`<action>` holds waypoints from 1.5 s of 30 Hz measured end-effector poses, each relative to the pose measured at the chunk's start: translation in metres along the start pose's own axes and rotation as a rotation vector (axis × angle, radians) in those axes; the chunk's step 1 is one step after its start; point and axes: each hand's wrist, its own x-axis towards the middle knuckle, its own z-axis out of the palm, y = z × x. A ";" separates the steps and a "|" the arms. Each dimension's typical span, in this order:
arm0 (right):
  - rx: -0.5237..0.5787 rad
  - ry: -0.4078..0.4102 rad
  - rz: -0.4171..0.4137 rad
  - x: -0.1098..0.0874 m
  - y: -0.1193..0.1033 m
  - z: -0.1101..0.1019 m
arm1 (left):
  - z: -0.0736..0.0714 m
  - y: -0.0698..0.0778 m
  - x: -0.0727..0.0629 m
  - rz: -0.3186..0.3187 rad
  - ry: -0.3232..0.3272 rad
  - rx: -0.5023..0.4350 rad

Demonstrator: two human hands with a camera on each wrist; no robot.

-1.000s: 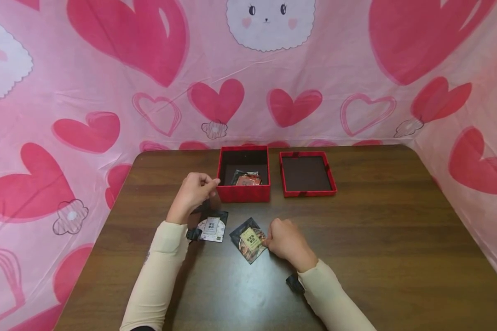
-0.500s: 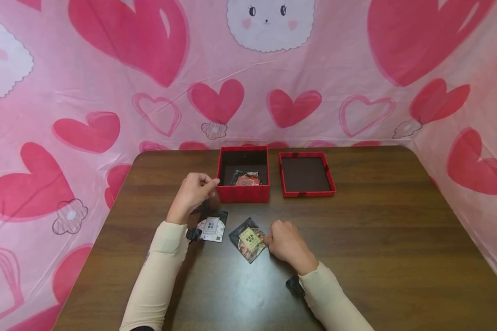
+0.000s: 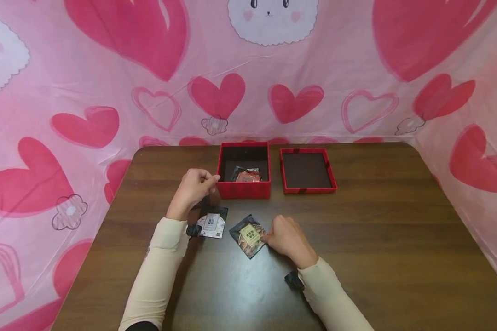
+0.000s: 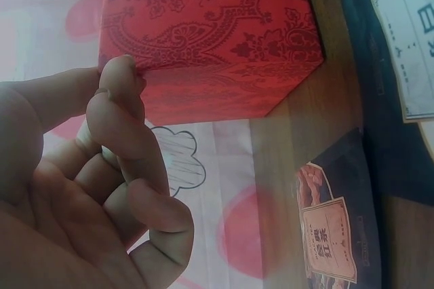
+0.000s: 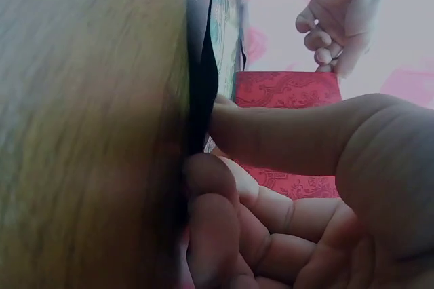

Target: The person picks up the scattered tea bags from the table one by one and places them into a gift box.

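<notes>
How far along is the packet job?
Done: lid off, some packets inside the red box.
In hand: right hand pinches the yellow-label packet; left hand grips the box rim.
Remaining, if packing: that, plus white-label packet and orange-label packet outside, then lid.

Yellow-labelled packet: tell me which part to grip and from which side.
I'd pinch the yellow-labelled packet at its right corner, coming from the right, thumb above and fingers beneath. It is thin and lies askew, that corner turned toward the right hand, whose thumb and fingers pinch its edge in the right wrist view.
</notes>
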 end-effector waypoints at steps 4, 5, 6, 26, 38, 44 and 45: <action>0.032 0.034 0.002 0.002 -0.002 0.000 | -0.001 0.000 0.000 0.004 0.007 -0.002; 0.043 0.043 0.000 0.003 -0.003 -0.001 | -0.001 0.000 0.000 0.006 0.010 -0.002; 0.052 0.050 0.000 0.003 -0.004 -0.001 | -0.001 0.000 0.000 0.008 0.013 -0.001; 0.279 0.025 -0.034 0.010 0.013 -0.008 | 0.000 -0.001 0.000 0.010 -0.012 -0.003; 0.359 -0.032 0.008 0.006 0.014 -0.012 | 0.001 -0.003 0.000 0.005 -0.015 -0.003; 0.357 0.016 -0.063 0.005 0.011 -0.034 | 0.001 -0.002 -0.001 0.014 -0.007 0.000; 0.350 0.028 -0.077 0.004 0.009 -0.040 | 0.001 -0.002 -0.001 0.014 -0.007 0.002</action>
